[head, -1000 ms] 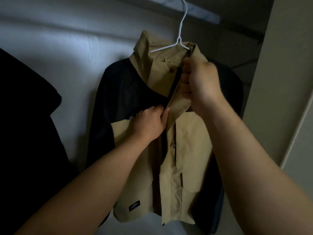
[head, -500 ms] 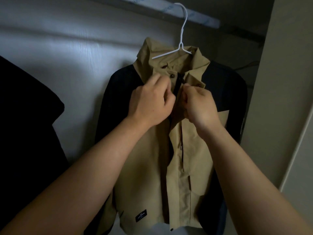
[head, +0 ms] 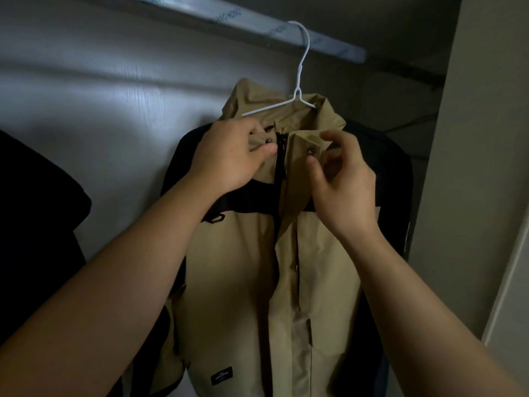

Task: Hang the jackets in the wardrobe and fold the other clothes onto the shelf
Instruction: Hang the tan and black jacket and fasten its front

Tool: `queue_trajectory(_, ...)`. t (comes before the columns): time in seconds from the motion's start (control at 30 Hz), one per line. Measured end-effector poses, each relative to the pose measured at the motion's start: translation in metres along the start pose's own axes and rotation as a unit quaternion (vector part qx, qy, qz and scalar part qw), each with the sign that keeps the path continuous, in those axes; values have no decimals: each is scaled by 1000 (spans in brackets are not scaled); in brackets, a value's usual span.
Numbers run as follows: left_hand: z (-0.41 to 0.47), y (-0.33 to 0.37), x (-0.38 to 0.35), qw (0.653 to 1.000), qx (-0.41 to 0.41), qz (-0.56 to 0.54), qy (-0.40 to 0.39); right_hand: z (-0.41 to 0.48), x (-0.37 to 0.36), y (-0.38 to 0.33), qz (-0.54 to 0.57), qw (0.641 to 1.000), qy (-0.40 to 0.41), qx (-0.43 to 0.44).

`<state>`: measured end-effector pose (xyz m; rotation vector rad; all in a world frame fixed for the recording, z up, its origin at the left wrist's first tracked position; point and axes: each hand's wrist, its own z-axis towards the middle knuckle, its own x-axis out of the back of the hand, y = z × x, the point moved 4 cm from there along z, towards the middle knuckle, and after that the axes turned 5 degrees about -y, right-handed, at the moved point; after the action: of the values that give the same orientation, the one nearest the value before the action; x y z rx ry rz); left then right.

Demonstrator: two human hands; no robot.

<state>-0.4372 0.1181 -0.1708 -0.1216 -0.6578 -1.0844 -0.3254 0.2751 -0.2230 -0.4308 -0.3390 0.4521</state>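
Head camera, inside the wardrobe [head: 100,110]: its pale back panel fills the frame, lit from the left and falling into shadow toward the side wall [head: 472,167] on your right.

The jacket [head: 237,282], tan across the body and collar with black shoulders and sleeves, hangs front-on against that panel at the centre of the shot. Its front is closed from the collar down. A dark garment [head: 34,224] hangs at the left edge, apart from the jacket and too dim to make out.

Both your bare forearms reach up from the bottom corners to the jacket's collar. Your left hand [head: 229,156] grips the left collar flap, with fingers curled over the top of the fabric and the thumb pressed beneath. Your right hand [head: 343,184] holds the right flap more lightly: the thumb sits on the cloth and the fingers curl round its outer edge, slightly blurred.

Overhead, the grey rail [head: 200,12] runs across the top of the wardrobe. The white wire hanger [head: 300,67] hooks over it, its shoulders disappearing into the collar.

Down by the hem, a small black label [head: 221,375] is sewn on the tan panel, its print unreadable. Two metal snaps, one on the left flap [head: 269,141] and one on the right [head: 311,151], sit either side of the black zip [head: 279,156], unfastened and just beside your thumbs.
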Motion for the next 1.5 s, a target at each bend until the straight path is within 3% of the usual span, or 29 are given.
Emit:
queue_trajectory(0.1,3,-2,5,996,17,-80,-46,4,-10,-9,62,994,-49,79)
queue_trajectory(0.23,5,-1,12,984,20,-146,-103,11,-24,-13,81,979,-141,123)
queue_trajectory(0.43,5,1,14,963,-2,-218,-159,31,-27,-6,14,980,-100,172)
queue_trajectory(0.7,7,-1,3,980,-36,-173,-93,45,-20,6,-87,987,-39,127)
queue_trajectory(0.83,10,-3,-2,980,-13,-180,-78,45,-22,11,-73,987,-64,125)
queue_trajectory(1.0,10,1,-10,994,-28,-85,-61,45,-26,15,-54,990,-76,101)
queue_trajectory(1.27,8,-1,-13,995,-16,-94,-21,45,-33,20,-34,992,-70,97)
queue_trajectory(1.5,-35,0,-45,989,-65,-75,105,-20,-55,57,56,997,-2,47)
